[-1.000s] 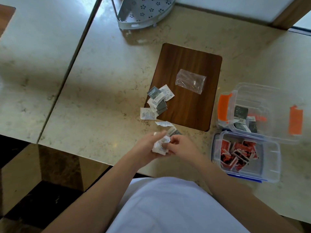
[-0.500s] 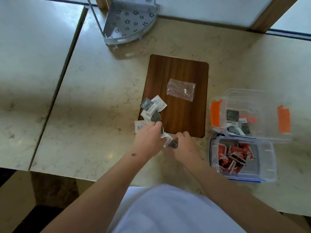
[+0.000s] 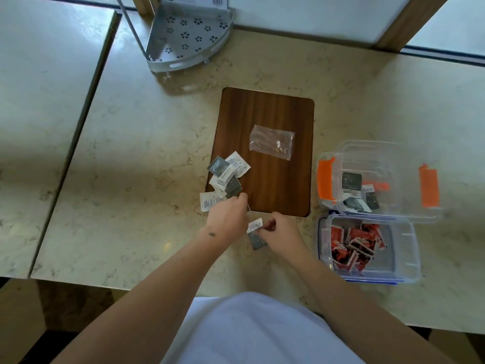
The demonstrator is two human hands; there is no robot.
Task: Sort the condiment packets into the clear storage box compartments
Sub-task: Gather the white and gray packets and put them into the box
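Note:
A loose pile of white and grey condiment packets [image 3: 226, 177] lies across the left edge of the wooden board [image 3: 273, 114]. My left hand [image 3: 228, 219] rests back-up at the pile's near end, its fingers curled onto a grey packet, and a thin white packet edge [image 3: 248, 209] shows under it. My right hand [image 3: 282, 236] pinches a white packet [image 3: 255, 225] and a grey packet [image 3: 257, 241] just above the counter. The far clear box [image 3: 409, 179], which has orange clasps, holds grey and white packets. The near clear box [image 3: 404, 258], blue-rimmed, holds red packets [image 3: 351, 248].
A clear plastic bag [image 3: 271, 141] lies on the board. A perforated metal corner shelf [image 3: 189, 35] stands at the back of the marble counter [image 3: 136, 153]. A seam splits the counter at the left, and its front edge runs just below my forearms.
My left hand has moved forward from in front of my body to the pile. My right hand has taken packets and drawn them slightly right. The view has tilted up.

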